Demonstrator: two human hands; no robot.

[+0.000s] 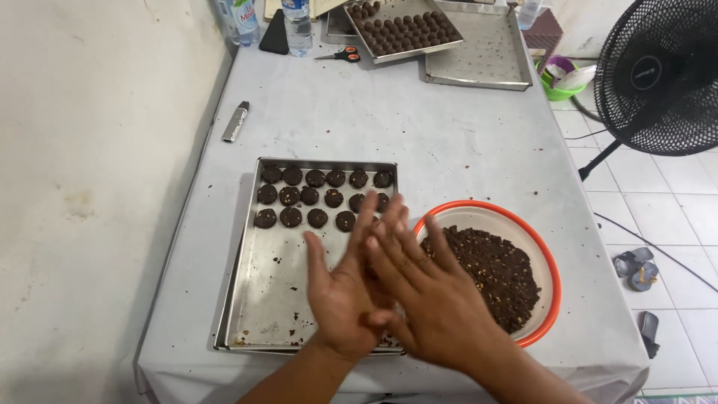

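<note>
Both hands are pressed flat together, palm against palm, fingers stretched out: the left hand [340,299] underneath and the right hand [430,299] laid across it. Looks like the way you'd roll a lump of dough into a ball, though whatever sits between the palms is hidden, so I can't tell if anything's actually in there. They hover over the near right corner of a metal baking tray [258,299], which makes sense since that part is bare and the flat dark cookies [321,198] fill three rows along the far end. Just to the right, touching distance, is a white bowl with an orange rim [550,258] holding the crumbly dark dough [497,273] with lighter bits in it, handy for the right hand to scoop from. Further up the grey table [449,135] sit two more trays, one packed with dark dough balls [404,30] resting partly on an empty tray [486,56]. Scissors with orange-and-black handles [340,54] lie beside them. At the far left corner there are clear plastic bottles [298,26], one with a blue-and-white label band, another with a blue-green one. A small silver pen-like stick [235,122] lies near the left edge, and a black fan [658,75] stands off to the right.
</note>
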